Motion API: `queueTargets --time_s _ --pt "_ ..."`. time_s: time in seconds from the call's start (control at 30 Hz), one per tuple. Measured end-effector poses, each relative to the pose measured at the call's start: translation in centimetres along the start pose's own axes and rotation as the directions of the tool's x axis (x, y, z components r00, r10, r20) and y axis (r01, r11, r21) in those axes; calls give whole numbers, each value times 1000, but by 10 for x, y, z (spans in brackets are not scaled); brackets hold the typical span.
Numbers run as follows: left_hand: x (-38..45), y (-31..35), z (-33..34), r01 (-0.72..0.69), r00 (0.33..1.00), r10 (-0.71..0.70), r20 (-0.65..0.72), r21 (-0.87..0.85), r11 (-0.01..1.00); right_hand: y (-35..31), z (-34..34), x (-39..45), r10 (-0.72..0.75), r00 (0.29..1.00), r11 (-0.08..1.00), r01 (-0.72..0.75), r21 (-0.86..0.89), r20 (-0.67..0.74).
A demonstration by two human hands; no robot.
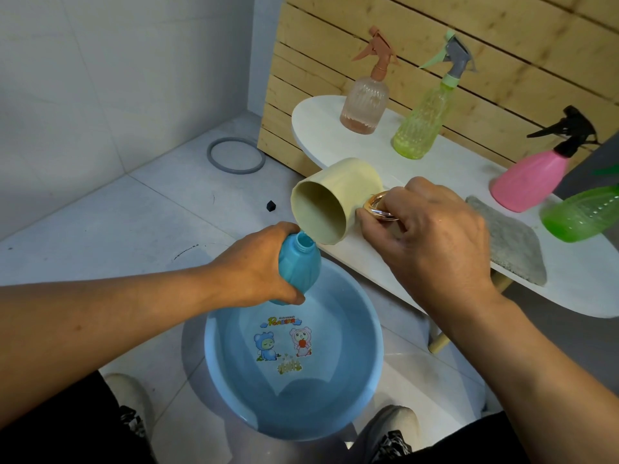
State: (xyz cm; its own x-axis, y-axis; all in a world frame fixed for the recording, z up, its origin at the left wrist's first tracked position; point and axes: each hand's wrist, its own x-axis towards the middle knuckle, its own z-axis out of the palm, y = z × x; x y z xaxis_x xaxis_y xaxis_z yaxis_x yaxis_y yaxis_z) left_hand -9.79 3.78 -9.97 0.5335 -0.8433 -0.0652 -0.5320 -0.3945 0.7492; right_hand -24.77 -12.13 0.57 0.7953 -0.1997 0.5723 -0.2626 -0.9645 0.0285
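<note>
My left hand (258,266) grips a blue plastic bottle (298,262) with no cap, its open neck tilted up and to the right. My right hand (422,229) holds a cream cup (335,199) by its golden ring handle (378,207). The cup is tipped on its side, its lower rim right at the bottle's mouth. Both are held above a blue basin (371,336) on the floor, which has cartoon pictures on its bottom and some water in it.
A white oval table (318,115) at right carries a peach spray bottle (365,102), a yellow-green one (422,125), a pink one (532,175), a green bottle lying down (582,212) and a grey cloth (509,239). A grey ring (234,155) lies on the tiled floor.
</note>
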Motion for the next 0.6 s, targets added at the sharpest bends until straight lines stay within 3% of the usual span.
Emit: queueTargets --time_s 0.6 --pt "2 1 -2 -25 1000 23 -20 -69 997 0 1 -1 -135 984 989 127 -71 -114"
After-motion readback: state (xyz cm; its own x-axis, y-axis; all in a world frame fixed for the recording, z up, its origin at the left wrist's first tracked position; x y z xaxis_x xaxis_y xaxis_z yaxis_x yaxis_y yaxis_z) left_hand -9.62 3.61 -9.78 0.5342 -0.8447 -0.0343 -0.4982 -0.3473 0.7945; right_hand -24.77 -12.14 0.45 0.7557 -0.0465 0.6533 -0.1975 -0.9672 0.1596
